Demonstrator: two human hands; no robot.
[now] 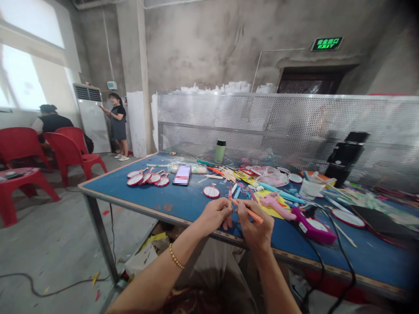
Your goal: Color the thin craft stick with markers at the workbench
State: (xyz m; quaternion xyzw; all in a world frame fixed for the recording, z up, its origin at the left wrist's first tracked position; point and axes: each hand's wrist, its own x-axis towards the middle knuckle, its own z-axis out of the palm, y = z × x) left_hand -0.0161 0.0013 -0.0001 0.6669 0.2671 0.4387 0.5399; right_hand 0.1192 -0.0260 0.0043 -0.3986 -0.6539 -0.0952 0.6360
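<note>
At the front edge of the blue table, my left hand (218, 213) pinches a thin wooden stick (230, 193) that stands nearly upright. My right hand (257, 224) grips an orange marker pen (255, 216) like a writing tool, its tip end close against the stick. Whether the tip touches the stick is too small to tell. Just beyond my hands lies a round white disc with a red rim (211, 192). White and blue pens (237, 192) rest beside it. A pink glue gun (276, 205) lies right of my right hand.
Several red-rimmed discs (144, 178) and a phone (182, 175) lie left on the table (124, 192). A green bottle (220, 151) stands behind. To the right are a white cup (310, 189), a purple device (313, 226) and black cables (342, 244). Two people are farther back, left.
</note>
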